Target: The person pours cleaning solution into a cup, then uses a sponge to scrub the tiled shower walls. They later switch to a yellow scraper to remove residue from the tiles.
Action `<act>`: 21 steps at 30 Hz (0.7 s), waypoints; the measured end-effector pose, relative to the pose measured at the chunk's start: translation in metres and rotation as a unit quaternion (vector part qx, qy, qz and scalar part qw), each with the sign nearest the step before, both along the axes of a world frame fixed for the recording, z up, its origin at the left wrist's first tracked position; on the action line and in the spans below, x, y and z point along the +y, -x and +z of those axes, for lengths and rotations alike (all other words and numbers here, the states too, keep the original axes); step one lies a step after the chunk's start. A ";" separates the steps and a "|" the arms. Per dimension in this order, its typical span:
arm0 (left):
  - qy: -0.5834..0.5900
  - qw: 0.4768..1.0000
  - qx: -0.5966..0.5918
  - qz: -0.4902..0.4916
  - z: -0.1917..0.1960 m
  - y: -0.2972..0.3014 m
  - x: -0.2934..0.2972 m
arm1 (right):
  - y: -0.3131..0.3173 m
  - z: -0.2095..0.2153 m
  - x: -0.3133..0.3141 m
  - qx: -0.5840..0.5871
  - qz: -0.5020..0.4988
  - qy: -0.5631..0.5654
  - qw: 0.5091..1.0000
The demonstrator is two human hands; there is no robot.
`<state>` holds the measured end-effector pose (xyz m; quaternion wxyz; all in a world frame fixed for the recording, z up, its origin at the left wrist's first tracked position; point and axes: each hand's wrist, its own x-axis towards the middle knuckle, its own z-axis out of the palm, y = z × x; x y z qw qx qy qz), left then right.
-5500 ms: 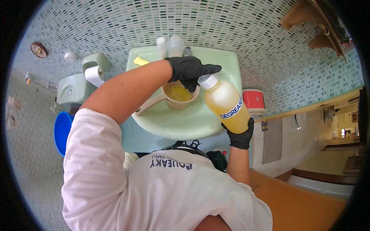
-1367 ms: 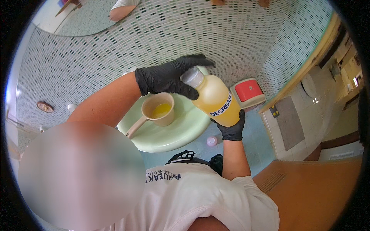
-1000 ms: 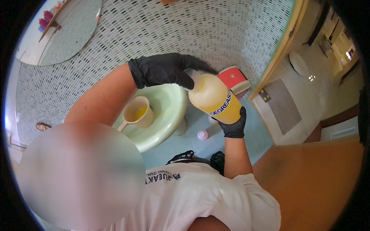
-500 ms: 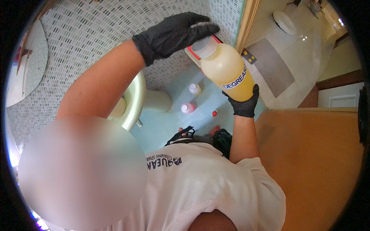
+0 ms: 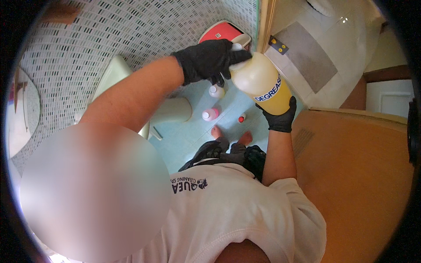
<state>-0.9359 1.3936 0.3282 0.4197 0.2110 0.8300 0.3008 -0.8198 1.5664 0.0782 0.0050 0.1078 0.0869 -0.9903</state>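
A large, rounded bottle of yellow liquid (image 5: 258, 74) with a printed label is held up in front of me, tilted so that its top points to the upper left. My left hand (image 5: 208, 62), in a black glove, is closed around the top at the neck, covering most of the pale cap. From beneath, my right hand (image 5: 280, 117), gloved too, cups the base with its thumb up the side. Below on the blue floor stand a white-capped bottle (image 5: 216, 91), a pink bottle (image 5: 210, 115) and a small container with a red top (image 5: 242, 118).
A pale green sink pedestal (image 5: 175, 109) stands left of the floor bottles. A red-lidded bin (image 5: 226, 33) sits by the tiled wall (image 5: 144, 35). To the right are a brown door (image 5: 351, 175) and, past the door frame, a grey mat (image 5: 307, 57).
My left hand has come down from above the bottle and closed round its neck and cap. The bottle and my right hand have hardly moved; the view has shifted, showing more of the red-lidded bin.
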 end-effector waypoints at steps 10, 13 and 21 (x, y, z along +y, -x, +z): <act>-0.005 0.987 -0.091 0.136 -0.058 0.030 -0.008 | 0.009 -0.017 -0.013 0.063 -0.061 0.070 0.994; 0.037 0.996 -0.048 0.065 -0.063 0.035 -0.012 | 0.014 -0.016 -0.017 0.042 -0.040 0.073 0.996; -0.047 0.993 0.106 0.018 -0.126 0.020 -0.049 | 0.019 -0.067 -0.031 0.020 0.008 0.049 0.999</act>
